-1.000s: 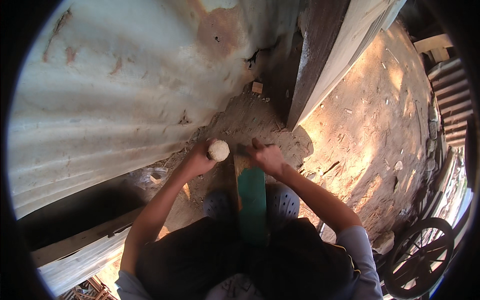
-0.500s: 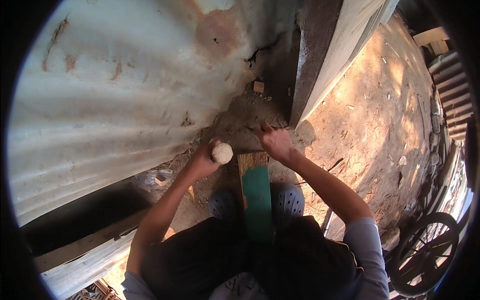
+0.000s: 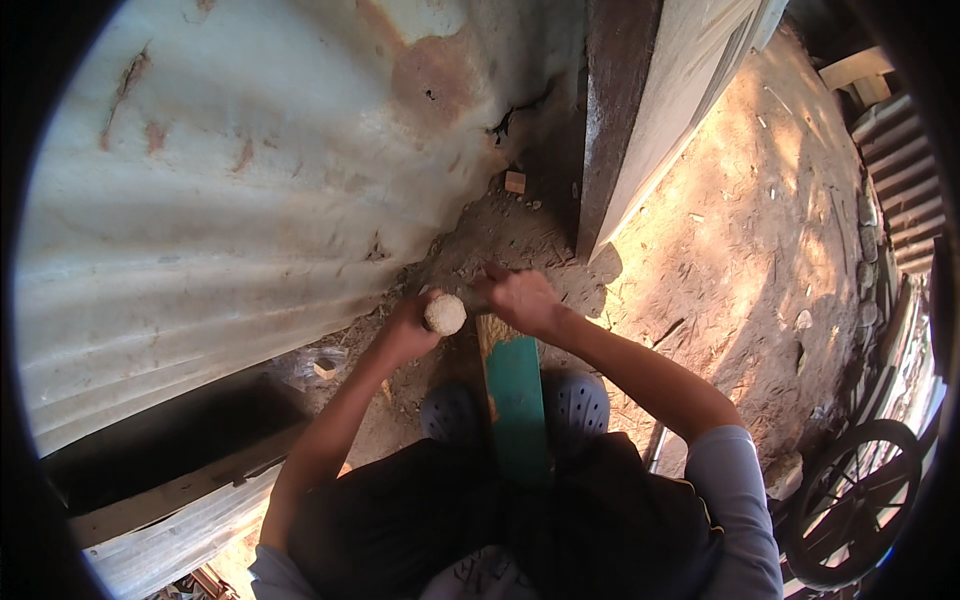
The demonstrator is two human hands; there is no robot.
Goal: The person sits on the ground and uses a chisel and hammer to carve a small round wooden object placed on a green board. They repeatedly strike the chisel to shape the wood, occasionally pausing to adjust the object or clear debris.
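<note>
My left hand [image 3: 410, 330] is wrapped around a piece of wood with a pale, rough, round end [image 3: 445, 315]; it is seen end-on, so its length is hidden. My right hand [image 3: 522, 302] is close by on the right, just past the far end of a board. Its fingers are curled and slightly blurred, and what they hold, if anything, cannot be made out. The board [image 3: 515, 400] is green with bare, worn wood at its far end, and extends from between my legs out between my feet.
Corrugated metal sheeting [image 3: 200, 220] walls the left side. A dark post [image 3: 615, 110] stands ahead beside a pale panel. A small wooden block [image 3: 515, 182] lies on the dirt floor [image 3: 720, 270]. My grey clogs [image 3: 580, 405] flank the board. A spoked wheel [image 3: 855, 500] is at lower right.
My right hand has moved left and slightly nearer, toward the wood in my left hand. My left hand has shifted only slightly, still gripping it.
</note>
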